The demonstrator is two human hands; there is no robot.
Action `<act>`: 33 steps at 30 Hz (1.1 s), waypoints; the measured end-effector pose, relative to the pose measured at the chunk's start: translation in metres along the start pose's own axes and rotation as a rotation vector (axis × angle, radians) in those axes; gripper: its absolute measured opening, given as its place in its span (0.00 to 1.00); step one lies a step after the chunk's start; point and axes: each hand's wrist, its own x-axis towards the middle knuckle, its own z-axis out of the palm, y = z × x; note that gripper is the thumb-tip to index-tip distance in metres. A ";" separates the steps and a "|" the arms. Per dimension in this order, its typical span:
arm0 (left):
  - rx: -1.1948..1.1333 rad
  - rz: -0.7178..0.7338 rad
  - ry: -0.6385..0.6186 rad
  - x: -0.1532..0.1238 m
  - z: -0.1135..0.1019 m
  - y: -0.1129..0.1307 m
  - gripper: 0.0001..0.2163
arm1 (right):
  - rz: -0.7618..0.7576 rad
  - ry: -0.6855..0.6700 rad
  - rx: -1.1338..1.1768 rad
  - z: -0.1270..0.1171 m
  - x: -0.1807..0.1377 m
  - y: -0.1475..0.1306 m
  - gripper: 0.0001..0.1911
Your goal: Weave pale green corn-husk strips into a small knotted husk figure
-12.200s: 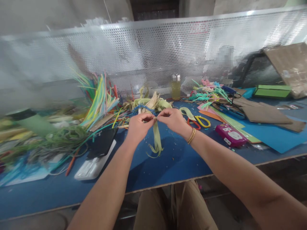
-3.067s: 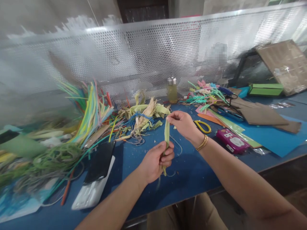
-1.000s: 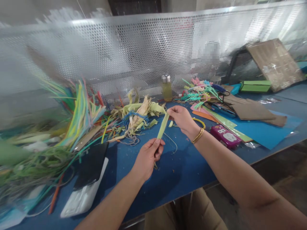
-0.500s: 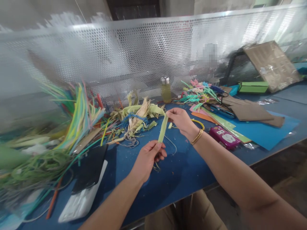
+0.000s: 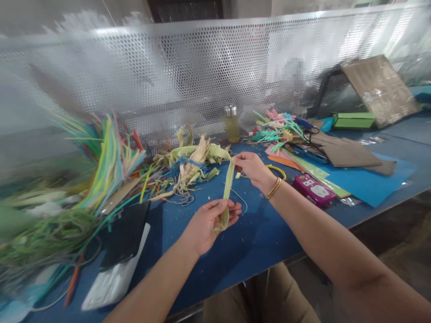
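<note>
A pale green strip, which looks like corn husk, is stretched between my two hands above the blue table. My right hand pinches its upper end between thumb and fingertips. Lower down, my left hand holds the strip under the thumb, its other fingers loosely extended behind; the lower end folds over beneath that hand. Just behind lies a pile of dried husks with blue string around it. A thin pale thread curls on the table by my hands.
To the left are a bundle of coloured strips, tangled green cord and a black phone-like slab on a white object. A capped bottle stands behind. On the right sit a purple box, blue paper and cardboard.
My left hand has opened its fingers a little and shows more of the strip's lower end hanging below. My right hand keeps its pinch in nearly the same spot.
</note>
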 end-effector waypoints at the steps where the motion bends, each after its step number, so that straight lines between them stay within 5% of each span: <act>1: -0.015 -0.014 -0.002 0.000 0.001 0.000 0.05 | -0.006 0.001 0.007 0.000 0.000 0.000 0.09; 17: -0.263 -0.147 0.010 -0.007 0.007 0.013 0.05 | -0.017 0.074 -0.041 0.009 0.005 0.011 0.07; 21: -0.208 0.011 0.022 -0.010 0.005 0.013 0.04 | 0.068 0.042 -0.077 0.016 0.006 0.030 0.07; 28: -0.277 0.289 0.116 -0.005 -0.007 0.028 0.06 | 0.116 -0.246 -0.247 0.027 -0.001 0.056 0.10; 33: -0.267 0.295 0.145 -0.004 -0.006 0.022 0.04 | 0.002 -0.134 -0.344 0.014 0.006 0.049 0.11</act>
